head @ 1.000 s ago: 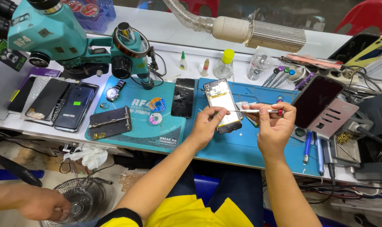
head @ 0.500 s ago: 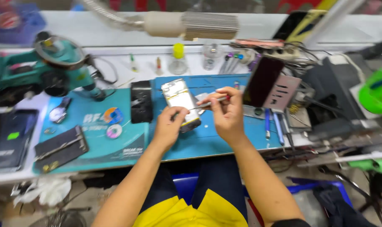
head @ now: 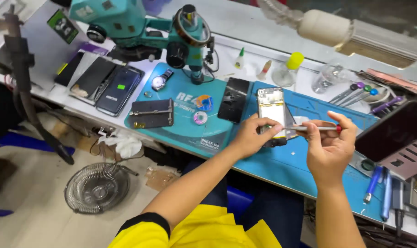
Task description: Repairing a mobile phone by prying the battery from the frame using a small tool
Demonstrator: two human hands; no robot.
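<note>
Swinging back leftward since half a second ago, the view is again taking in the teal microscope (head: 139, 23); both hands are keeping their places. Opened phone (head: 271, 110): lying on the blue mat (head: 300, 165) on the worktop, left hand (head: 250, 137) clamping its lower edge. Probably light, stiff, fragile inside; best held by the frame edges. Screwdriver (head: 316, 128): thin, likely slippery, right hand (head: 328, 147) pinching it closed near the red cap, tip resting toward the phone.
</note>
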